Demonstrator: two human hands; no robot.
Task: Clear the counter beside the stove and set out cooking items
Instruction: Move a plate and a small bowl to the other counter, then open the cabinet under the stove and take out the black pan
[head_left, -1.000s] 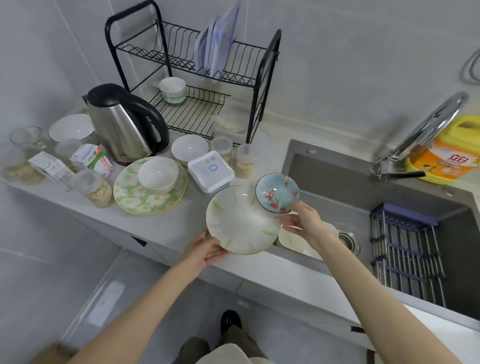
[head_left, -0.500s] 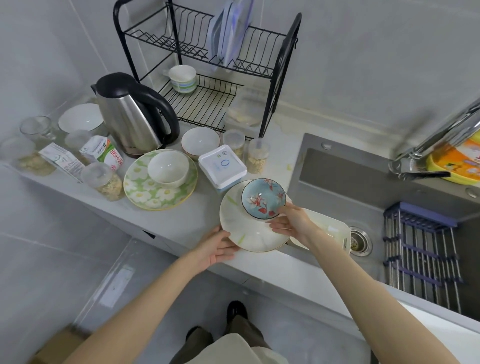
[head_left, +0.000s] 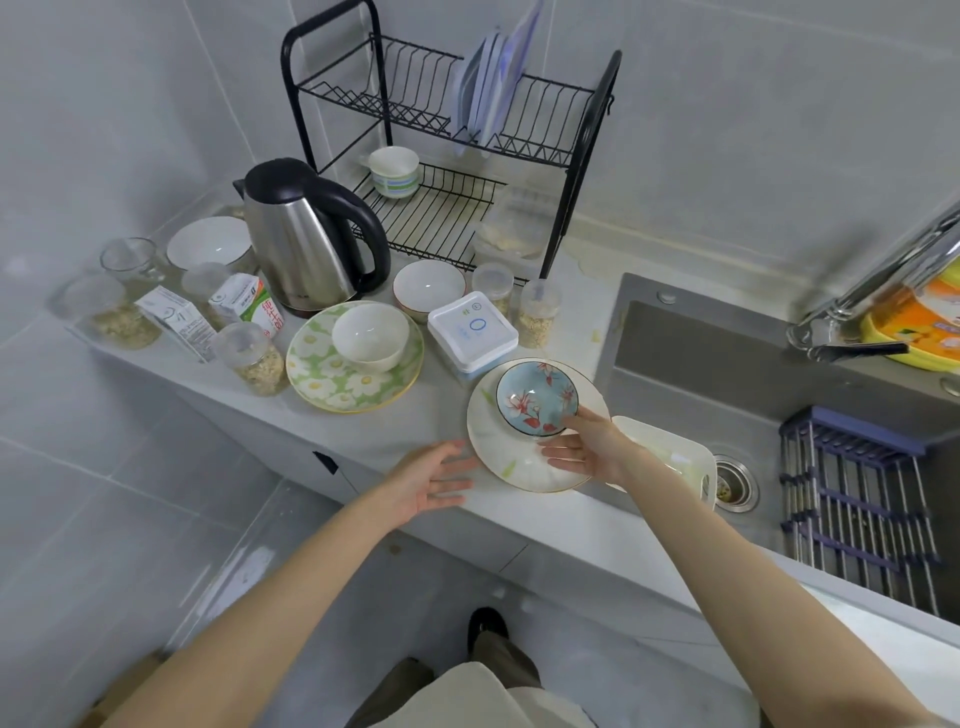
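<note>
A white plate with green leaf marks (head_left: 498, 457) lies on the grey counter (head_left: 405, 431), right at the sink's left edge. A blue bowl with red flowers (head_left: 535, 397) sits on the plate's far half. My left hand (head_left: 426, 483) hovers just left of the plate, palm up, fingers spread, holding nothing. My right hand (head_left: 592, 449) rests over the plate's right side with fingers apart, one fingertip touching the blue bowl's rim.
Left of the plate are a green flowered plate (head_left: 322, 374) carrying a white bowl (head_left: 370, 336), a white box (head_left: 471, 330), oat jars (head_left: 252, 358), cartons (head_left: 249, 309) and a steel kettle (head_left: 306, 239). A black dish rack (head_left: 582, 156) stands behind. The sink (head_left: 727, 374) holds a white tub (head_left: 670, 452).
The plate came down onto the counter with the blue bowl set on it. My left hand let go of the plate and drew back; my right hand's fingers opened off the bowl.
</note>
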